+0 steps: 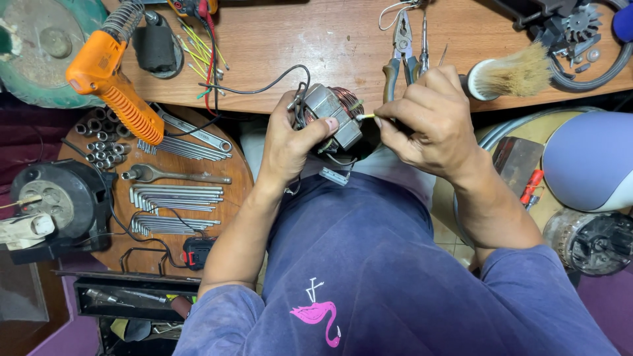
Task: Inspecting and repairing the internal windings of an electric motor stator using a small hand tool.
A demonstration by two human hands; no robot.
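Note:
My left hand (290, 142) grips a small motor stator (333, 118), a grey laminated block with copper windings, held above my lap at the workbench edge. A black wire runs from it up over the bench. My right hand (425, 118) pinches a thin yellow-sleeved wire end (366, 117) that points at the stator's right side.
Pliers (400, 49) and a bristle brush (511, 76) lie on the wooden bench (297, 39). An orange soldering gun (109, 79) hangs at left over a round stool (237, 168) with several wrenches, hex keys and sockets. Motor parts and a grey-blue housing (587, 161) sit at right.

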